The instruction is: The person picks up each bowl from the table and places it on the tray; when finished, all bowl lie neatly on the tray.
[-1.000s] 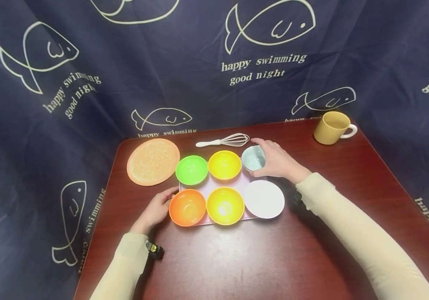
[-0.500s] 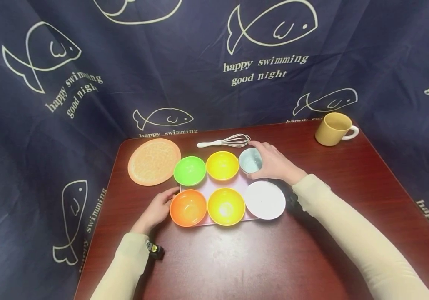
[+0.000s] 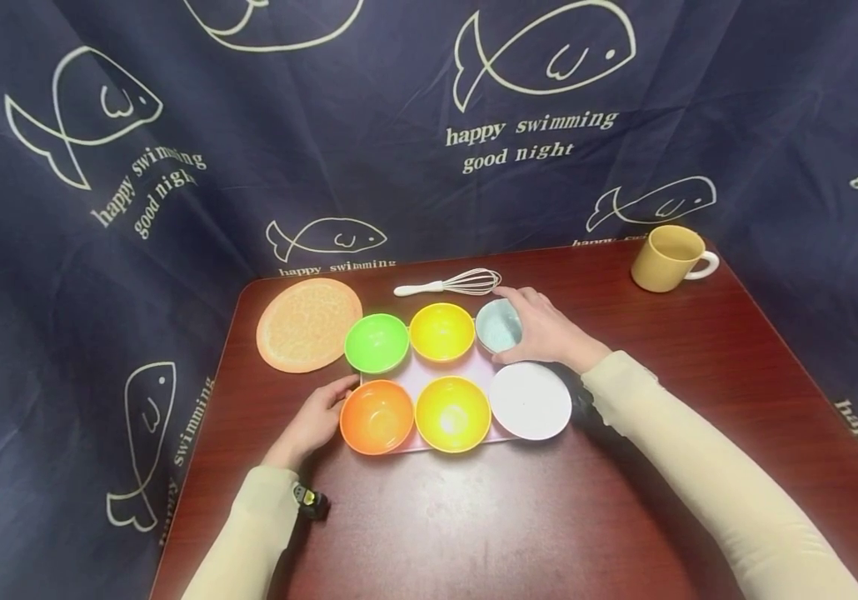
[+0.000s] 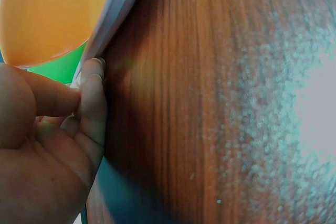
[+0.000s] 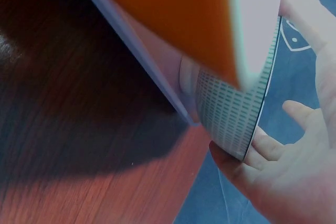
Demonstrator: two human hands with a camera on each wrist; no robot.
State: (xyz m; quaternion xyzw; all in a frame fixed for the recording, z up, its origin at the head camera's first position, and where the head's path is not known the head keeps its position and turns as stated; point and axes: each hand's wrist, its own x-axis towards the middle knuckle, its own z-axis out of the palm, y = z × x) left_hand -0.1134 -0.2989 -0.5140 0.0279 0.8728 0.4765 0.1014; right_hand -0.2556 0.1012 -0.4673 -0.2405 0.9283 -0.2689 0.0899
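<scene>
My right hand (image 3: 549,329) holds the small pale blue bowl (image 3: 497,325) at the back right corner of a pale pink tray (image 3: 429,372). In the right wrist view that bowl's outside (image 5: 231,114) carries rows of small green marks, with thumb and fingers on either side of the rim. At the tray's left edge (image 4: 118,6), my left hand (image 3: 314,423) pinches the tray between thumb and fingers. On the tray sit a green bowl (image 3: 376,343), a yellow bowl (image 3: 441,332), an orange bowl (image 3: 376,417), another yellow bowl (image 3: 452,413) and a wider white-lined bowl (image 3: 530,401).
A white whisk (image 3: 447,285) lies behind the tray. An orange round mat (image 3: 309,325) is at the back left of the brown table (image 3: 459,525). A yellow mug (image 3: 667,260) with a white handle stands at the back right. Dark blue curtains hang around the table.
The right hand and the pale blue bowl have shifted slightly left, and the green and back yellow bowls have slid left too. The left hand stays at the tray's edge.
</scene>
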